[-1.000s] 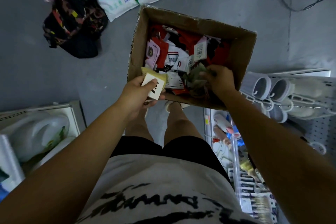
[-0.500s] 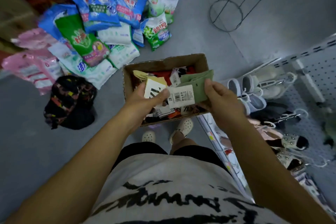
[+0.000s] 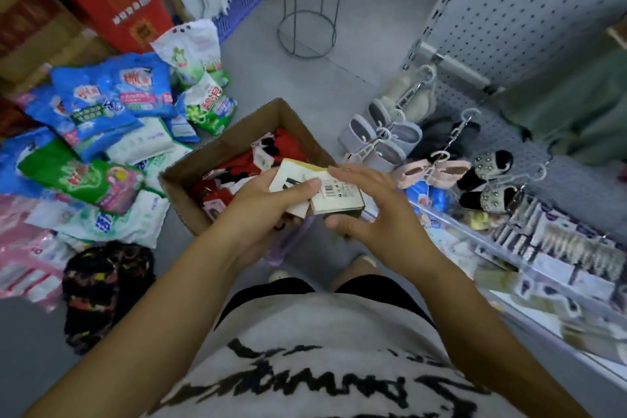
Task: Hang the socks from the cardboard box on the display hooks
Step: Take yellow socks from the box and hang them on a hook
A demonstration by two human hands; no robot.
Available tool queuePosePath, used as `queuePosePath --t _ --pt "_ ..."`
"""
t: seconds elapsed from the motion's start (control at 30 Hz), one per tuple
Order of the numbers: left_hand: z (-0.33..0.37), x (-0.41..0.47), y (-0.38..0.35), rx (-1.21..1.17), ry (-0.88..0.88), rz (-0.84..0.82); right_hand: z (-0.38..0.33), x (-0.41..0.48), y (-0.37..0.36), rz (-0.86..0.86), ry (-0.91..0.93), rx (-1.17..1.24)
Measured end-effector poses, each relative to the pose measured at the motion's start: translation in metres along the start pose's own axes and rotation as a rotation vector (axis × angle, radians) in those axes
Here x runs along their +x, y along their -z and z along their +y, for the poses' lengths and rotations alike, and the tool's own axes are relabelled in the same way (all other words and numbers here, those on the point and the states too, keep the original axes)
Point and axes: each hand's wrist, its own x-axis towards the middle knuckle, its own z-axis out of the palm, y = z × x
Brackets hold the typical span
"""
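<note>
White card labels face up on the sock packs (image 3: 325, 192) held between both hands above the near right corner of the cardboard box (image 3: 217, 159). Left hand (image 3: 271, 205): fingers curled under the packs, thumb pressed flat on top of the upper label, so the stack is pinched. Right hand (image 3: 369, 204): fingers extended and held together along the far edge of the pack with the barcode, thumb underneath its near edge; a light grip, the palm not closed. A dark green sock edge shows below the barcode label, a yellow edge along the top of the rear pack.

Box: stands open on the grey floor (image 3: 305, 78), directly behind the hands, and holds more packed socks, mostly red, black and white.

Right of the box: a perforated display panel (image 3: 529, 3) with hooks (image 3: 464, 122) carrying slippers (image 3: 383, 142) in grey, pink and black. Below them, a shelf of small packaged goods, blurred.

Left of the box: a pile of blue, green and white detergent bags (image 3: 101, 119) on the floor, and a dark patterned bundle (image 3: 101, 288) nearer the person. A wire stool (image 3: 310, 10) stands beyond the box.
</note>
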Motion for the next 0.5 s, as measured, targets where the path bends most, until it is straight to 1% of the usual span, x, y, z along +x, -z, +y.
queuePosePath --t 0.1,0.17,0.23,0.3,0.4,0.5 --pt "0.004 -0.005 -0.031 0.011 0.012 -0.041 0.006 -0.015 0.020 0.070 -0.018 0.138" --pt "0.008 -0.006 -0.055 -0.019 0.038 -0.070 0.011 -0.026 0.038 0.136 -0.106 0.245" --pt "0.010 -0.006 -0.080 0.021 0.019 -0.084 0.020 -0.039 0.061 0.233 -0.199 0.317" --pt "0.007 -0.006 -0.109 0.167 -0.046 -0.099 0.031 -0.054 0.090 0.320 -0.285 0.354" --pt "0.000 -0.006 -0.157 0.455 -0.122 -0.116 0.046 -0.084 0.144 0.411 -0.406 0.505" --pt "-0.006 -0.001 -0.211 0.680 -0.227 -0.163 0.062 -0.118 0.196 0.504 -0.474 0.574"
